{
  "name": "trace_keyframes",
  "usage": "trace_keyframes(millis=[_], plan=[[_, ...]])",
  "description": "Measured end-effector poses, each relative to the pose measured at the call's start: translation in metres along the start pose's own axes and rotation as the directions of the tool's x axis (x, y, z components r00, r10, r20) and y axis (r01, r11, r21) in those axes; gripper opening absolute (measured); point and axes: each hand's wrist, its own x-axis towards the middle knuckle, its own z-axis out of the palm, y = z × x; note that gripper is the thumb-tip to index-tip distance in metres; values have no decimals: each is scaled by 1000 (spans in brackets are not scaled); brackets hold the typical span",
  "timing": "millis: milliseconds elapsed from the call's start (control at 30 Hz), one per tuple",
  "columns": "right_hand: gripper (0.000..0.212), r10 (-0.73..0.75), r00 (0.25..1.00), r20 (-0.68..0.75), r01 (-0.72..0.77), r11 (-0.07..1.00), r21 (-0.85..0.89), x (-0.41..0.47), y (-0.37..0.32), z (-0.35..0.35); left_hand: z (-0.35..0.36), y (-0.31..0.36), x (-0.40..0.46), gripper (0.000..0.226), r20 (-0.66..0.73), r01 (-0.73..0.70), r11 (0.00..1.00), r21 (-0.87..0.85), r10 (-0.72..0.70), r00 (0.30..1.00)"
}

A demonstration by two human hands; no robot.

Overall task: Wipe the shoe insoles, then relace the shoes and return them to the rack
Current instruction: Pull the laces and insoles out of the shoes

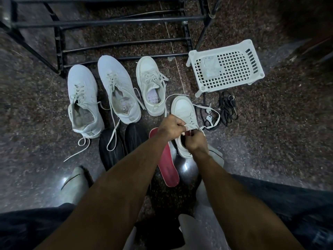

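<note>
From the head camera, the white shoe [183, 112] you are working on stands on the floor [270, 132] just in front of you, its long axis running away from you, toe pointing toward the shoe rack [108, 20] and heel under your wrists. Your left hand [171, 126] is curled, pinching the white lace [212, 120] near the shoe's tongue. Your right hand [195, 141] is also curled, gripping the lace at the shoe's opening. A red insole [168, 165] lies flat beside the shoe on its left, roughly parallel to it. Three more white shoes [119, 87] stand in a row further left, toes toward the rack. A white plastic basket [227, 65] lies to the right, with black laces [227, 109] near it.
</note>
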Motion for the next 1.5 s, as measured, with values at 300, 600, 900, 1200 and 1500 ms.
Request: trace_keyframes(millis=[300,600,900,1200,1500], plan=[[11,164,986,29,-151,805,574,-17,5,-27,13,3,-16,7,-34,24,999,-31,-25,999],[12,-2,999,-38,4,999,36,-18,-3,-90,25,16,-25,16,-127,68,997,43,-62,990],[11,52,979,197,18,941,-338,-33,-76,-183,0,54,-12,13,-227,-3,990,140,35,973],[2,126,927,353,99,825,-556,-33,-90,-195,-39,59,16,43,-221,48,972,232,5,975],[25,152,905,398,45,895,-444,-19,4,-62,-43,29,11,48,-133,-27,905,425,92,987]])
